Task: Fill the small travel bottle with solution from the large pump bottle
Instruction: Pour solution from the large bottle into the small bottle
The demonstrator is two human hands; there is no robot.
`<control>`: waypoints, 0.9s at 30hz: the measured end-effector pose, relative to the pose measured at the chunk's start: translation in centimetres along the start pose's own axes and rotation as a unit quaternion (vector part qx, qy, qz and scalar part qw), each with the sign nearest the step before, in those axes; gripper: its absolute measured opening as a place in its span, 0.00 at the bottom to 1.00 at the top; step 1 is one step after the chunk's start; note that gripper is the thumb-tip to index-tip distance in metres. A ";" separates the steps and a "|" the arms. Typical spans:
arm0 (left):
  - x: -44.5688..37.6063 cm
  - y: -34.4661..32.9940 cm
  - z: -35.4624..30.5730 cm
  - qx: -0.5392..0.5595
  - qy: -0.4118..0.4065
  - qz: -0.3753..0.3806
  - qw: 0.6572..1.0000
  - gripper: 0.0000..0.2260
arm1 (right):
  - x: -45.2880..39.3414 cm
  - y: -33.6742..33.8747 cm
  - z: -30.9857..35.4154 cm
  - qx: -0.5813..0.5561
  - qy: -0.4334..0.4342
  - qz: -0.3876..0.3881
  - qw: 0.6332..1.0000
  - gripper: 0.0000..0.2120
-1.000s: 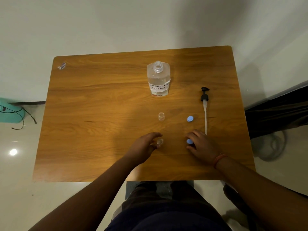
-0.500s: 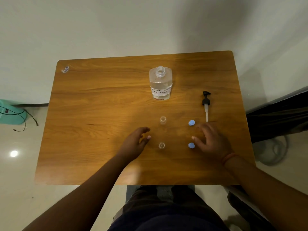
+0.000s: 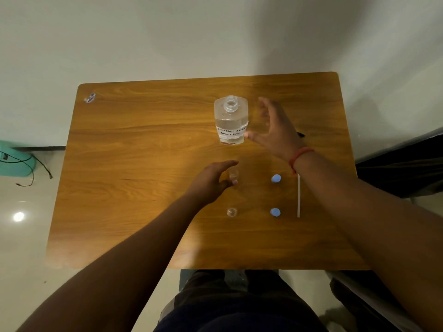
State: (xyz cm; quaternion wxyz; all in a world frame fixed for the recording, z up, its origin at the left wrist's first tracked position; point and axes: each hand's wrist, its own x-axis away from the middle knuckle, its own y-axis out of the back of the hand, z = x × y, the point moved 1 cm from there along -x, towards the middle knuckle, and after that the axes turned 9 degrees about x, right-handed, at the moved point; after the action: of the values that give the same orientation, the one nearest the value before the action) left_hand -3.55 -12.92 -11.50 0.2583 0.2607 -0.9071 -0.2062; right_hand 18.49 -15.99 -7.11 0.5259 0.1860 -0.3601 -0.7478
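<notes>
The large clear bottle (image 3: 230, 121), uncapped and part full, stands upright at the back middle of the wooden table (image 3: 143, 164). My right hand (image 3: 273, 128) is open just right of it, thumb near its label, not gripping. My left hand (image 3: 212, 182) curls around the farther small clear travel bottle (image 3: 233, 174), fingers and thumb on either side; contact is blurred. A second small bottle (image 3: 231, 212) stands open nearer me. Two blue caps (image 3: 276, 179) (image 3: 275, 212) lie to the right.
The pump's white tube (image 3: 298, 195) lies along the right side, its black head mostly hidden behind my right wrist. A small wrapper (image 3: 90, 97) sits at the back left corner. A wall runs close behind the table. My lap is below the front edge.
My right hand left the caps and reached up to the large bottle's right side. My left hand moved from the nearer small bottle forward to the farther one.
</notes>
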 end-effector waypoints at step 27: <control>-1.1 -0.3 1.0 0.013 -0.031 -0.021 0.999 0.17 | -4.4 -1.0 1.7 0.018 0.107 0.084 0.991 0.38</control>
State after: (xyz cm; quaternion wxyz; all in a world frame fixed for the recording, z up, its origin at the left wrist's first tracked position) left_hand -3.21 -12.31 -12.84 0.2219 0.2767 -0.9116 -0.2078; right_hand 18.40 -11.15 -7.09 0.6188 0.2436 -0.3299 -0.6701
